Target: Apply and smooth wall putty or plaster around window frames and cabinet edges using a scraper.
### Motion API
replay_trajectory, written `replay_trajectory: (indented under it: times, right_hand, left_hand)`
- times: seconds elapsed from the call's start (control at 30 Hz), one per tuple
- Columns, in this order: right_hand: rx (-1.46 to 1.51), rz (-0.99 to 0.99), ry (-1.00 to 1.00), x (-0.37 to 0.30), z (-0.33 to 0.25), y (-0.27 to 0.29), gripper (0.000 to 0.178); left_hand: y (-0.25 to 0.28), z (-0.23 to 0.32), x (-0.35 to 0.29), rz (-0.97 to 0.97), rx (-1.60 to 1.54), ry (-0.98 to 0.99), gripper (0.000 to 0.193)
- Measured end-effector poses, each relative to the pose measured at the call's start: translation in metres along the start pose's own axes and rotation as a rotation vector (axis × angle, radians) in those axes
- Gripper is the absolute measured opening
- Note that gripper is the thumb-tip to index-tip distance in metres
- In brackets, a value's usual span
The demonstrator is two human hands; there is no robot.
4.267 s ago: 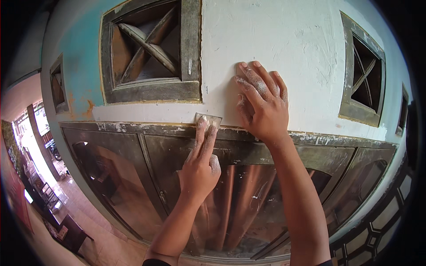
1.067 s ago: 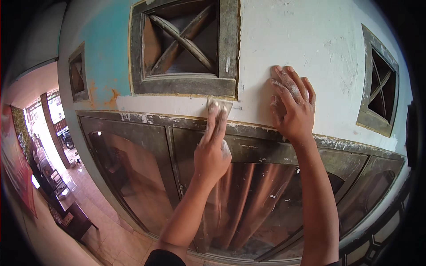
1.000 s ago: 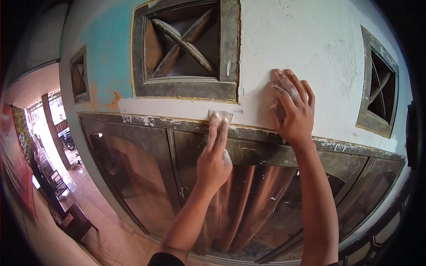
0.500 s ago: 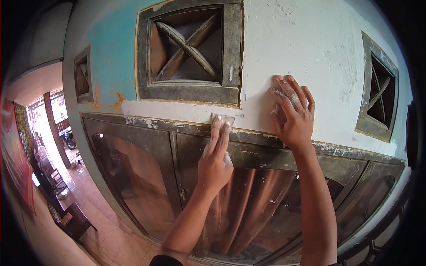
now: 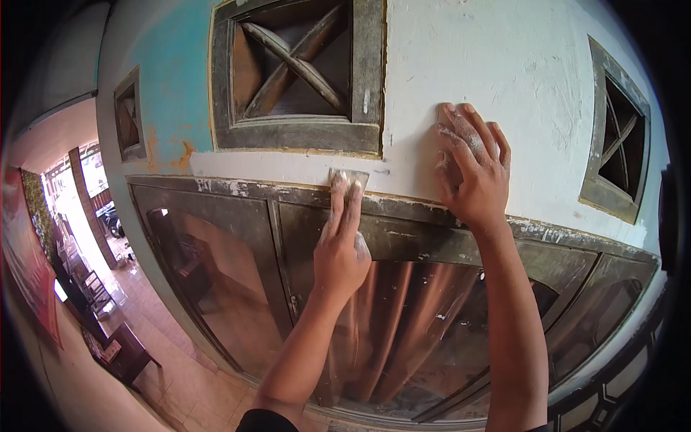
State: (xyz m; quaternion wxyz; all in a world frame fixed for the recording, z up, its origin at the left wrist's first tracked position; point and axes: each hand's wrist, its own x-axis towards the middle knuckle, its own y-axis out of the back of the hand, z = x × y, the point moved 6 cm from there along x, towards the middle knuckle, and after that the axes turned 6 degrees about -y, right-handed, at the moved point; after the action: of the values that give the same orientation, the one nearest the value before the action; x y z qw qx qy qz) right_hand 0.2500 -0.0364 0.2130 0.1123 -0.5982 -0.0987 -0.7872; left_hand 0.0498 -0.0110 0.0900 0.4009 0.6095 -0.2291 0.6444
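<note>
My left hand (image 5: 341, 255) grips a small flat putty scraper (image 5: 350, 175), two fingers stretched along its blade. The blade lies against the white strip of wall just above the dark wooden window frame (image 5: 317, 193). White powder or putty coats those fingers. To the right, my right hand (image 5: 475, 173) rests with fingers stretched out on the white wall (image 5: 446, 57). Its fingers are dusted white too, and what is under the palm is hidden. Up and left of it sits a square wooden vent (image 5: 371, 86) with crossed bars.
Glazed wooden panels (image 5: 216, 266) run below the wall, a reddish-brown curtain (image 5: 389, 324) behind the glass. Smaller vents stand left (image 5: 129, 119) and right (image 5: 620, 137). Old turquoise paint (image 5: 176, 86) shows at upper left. A tiled floor (image 5: 180, 389) and dark furniture (image 5: 129, 353) lie lower left.
The view has shifted slightly, so the wall and vents sit higher in it. My left hand and the scraper remain low on the white strip; my right hand stays on the wall.
</note>
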Motion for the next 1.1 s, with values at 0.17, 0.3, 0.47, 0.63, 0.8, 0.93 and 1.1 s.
replay_trajectory:
  times: [0.17, 0.3, 0.47, 0.63, 0.8, 0.93, 1.1]
  right_hand:
    - [0.015, 0.004, 0.003, 0.0, -0.002, 0.0, 0.04]
    - [0.003, -0.007, -0.004, -0.002, 0.001, 0.0, 0.04]
    - [0.01, 0.001, 0.006, 0.0, -0.002, 0.0, 0.041]
    - [0.014, 0.012, 0.006, -0.002, 0.0, 0.0, 0.041]
    - [0.016, -0.006, -0.001, -0.001, -0.004, 0.0, 0.041]
    - [0.021, -0.007, 0.0, -0.002, -0.001, 0.001, 0.041]
    - [0.029, -0.004, -0.006, 0.001, -0.003, 0.001, 0.042]
  left_hand:
    - [0.002, -0.002, -0.004, 0.003, 0.017, -0.047, 0.085]
    - [0.005, -0.005, 0.011, -0.03, 0.062, -0.008, 0.086]
    - [-0.001, -0.009, -0.012, 0.015, 0.003, -0.007, 0.085]
    - [0.01, -0.006, 0.013, 0.023, 0.065, -0.043, 0.087]
    - [0.007, -0.014, -0.008, 0.01, 0.062, -0.023, 0.087]
    - [0.012, -0.008, 0.017, 0.04, 0.076, -0.082, 0.086]
    - [0.012, -0.015, -0.001, 0.017, 0.083, -0.057, 0.086]
